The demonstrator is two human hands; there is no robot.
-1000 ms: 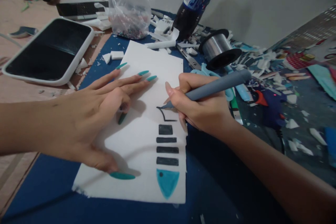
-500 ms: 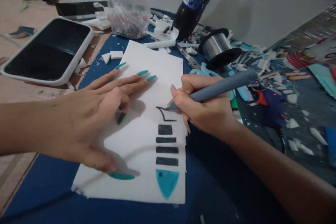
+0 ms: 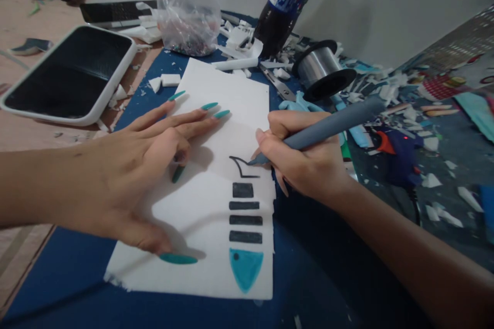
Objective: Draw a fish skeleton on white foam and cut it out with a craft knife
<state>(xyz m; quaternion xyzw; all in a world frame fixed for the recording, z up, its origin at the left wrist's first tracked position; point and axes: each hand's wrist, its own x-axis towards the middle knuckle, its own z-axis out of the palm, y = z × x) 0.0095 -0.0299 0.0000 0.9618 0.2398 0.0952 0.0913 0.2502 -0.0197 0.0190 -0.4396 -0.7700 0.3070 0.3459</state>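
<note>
A white foam sheet lies on a blue mat. Drawn on it are a teal triangle, several black bars and a black outline. My left hand rests flat on the sheet's left part, fingers spread, with long teal nails. My right hand is closed round a grey marker, whose tip touches the sheet at the right end of the black outline.
A white-cased tablet lies at the left. Behind the sheet are a clear plastic bag, a dark bottle, a spool and scissors. Foam scraps and a blue glue gun litter the right side.
My right hand has slid the marker tip to the right along the top of the black outline, lengthening the line. My left hand has stayed put.
</note>
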